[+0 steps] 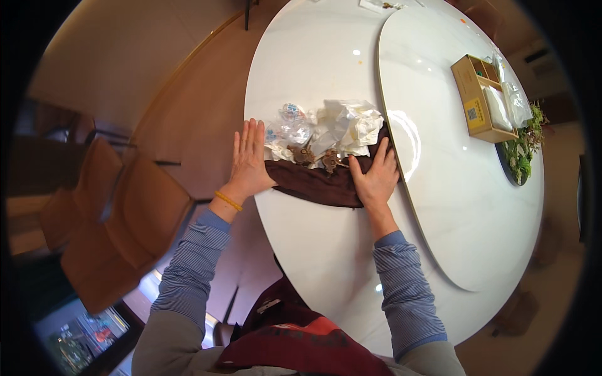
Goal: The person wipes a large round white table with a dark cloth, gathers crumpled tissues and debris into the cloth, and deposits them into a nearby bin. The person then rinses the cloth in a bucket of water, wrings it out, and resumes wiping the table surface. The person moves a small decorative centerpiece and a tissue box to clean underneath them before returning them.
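Observation:
A dark brown cloth lies bunched in a curve on the white table, around the near side of a pile of waste. My right hand presses down on its right part, thumb and fingers spread over the fabric. At the table's left edge my left hand is held flat, fingers straight, with the base of its thumb against the cloth's left end. Between the hands lie crumpled white tissues, crumpled clear plastic wrappers with blue print, and brown dried scraps.
A raised round turntable fills the table's right side. On it stand a wooden organizer box with plastic packs and a green plant arrangement. More scraps lie at the far edge. Brown chairs stand left, beside a lit screen.

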Tool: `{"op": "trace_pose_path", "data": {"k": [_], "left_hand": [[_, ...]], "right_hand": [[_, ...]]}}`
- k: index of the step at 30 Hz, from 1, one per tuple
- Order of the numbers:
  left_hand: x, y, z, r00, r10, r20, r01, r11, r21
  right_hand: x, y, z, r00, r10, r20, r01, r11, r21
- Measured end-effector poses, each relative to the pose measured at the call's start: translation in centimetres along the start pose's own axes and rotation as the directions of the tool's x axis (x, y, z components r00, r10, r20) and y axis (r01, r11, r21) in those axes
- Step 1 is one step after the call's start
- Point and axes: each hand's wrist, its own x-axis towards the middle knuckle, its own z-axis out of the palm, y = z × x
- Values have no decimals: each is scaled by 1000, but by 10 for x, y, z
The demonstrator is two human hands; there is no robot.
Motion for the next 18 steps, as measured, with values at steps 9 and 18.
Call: {"op": "trace_pose_path", "data": {"k": [9,18], "left_hand": [[8,-18,3,997,82,8,-82,986,147],[-34,-35,3,984,125,-127,-110,987,118]], "right_hand": [[-16,-12,11,1000,-5,-24,6,998,60],[-66,-30,11,997,-58,-49,60,997,42]]}}
